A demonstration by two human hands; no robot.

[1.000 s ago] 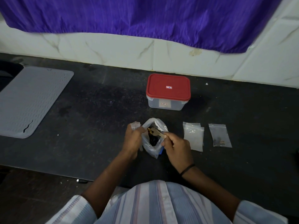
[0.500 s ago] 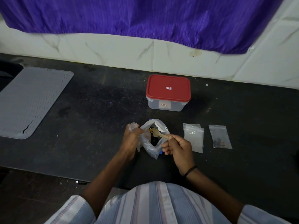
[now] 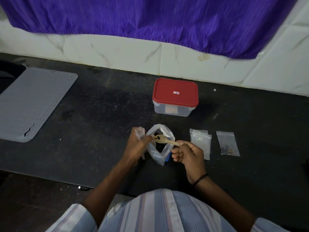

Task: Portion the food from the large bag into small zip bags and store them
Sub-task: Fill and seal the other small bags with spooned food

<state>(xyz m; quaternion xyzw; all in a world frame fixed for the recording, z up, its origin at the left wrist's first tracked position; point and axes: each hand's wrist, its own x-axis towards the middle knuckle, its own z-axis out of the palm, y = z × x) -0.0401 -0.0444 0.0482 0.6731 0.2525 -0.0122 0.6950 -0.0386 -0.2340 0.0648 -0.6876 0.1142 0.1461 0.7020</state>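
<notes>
The large clear plastic bag (image 3: 158,154) stands open on the dark counter, with dark food inside. My left hand (image 3: 136,146) grips its left rim and also holds a small zip bag (image 3: 140,132). My right hand (image 3: 189,154) holds a wooden spoon (image 3: 164,139) by the handle. The spoon's bowl sits over the bag mouth, close to my left thumb, and carries a few dark pieces. A small stack of empty zip bags (image 3: 200,142) lies to the right. Further right lies a zip bag with dark food in it (image 3: 227,143).
A clear box with a red lid (image 3: 175,92) stands behind the large bag, lid on. A grey ribbed mat (image 3: 31,102) lies at the left of the counter (image 3: 100,114). White tiles and a purple cloth (image 3: 150,15) rise at the back.
My right hand has drawn back to the right and lifted the spoon out of the large bag; its bowl now carries dark pieces near my left hand. My left hand has stayed put.
</notes>
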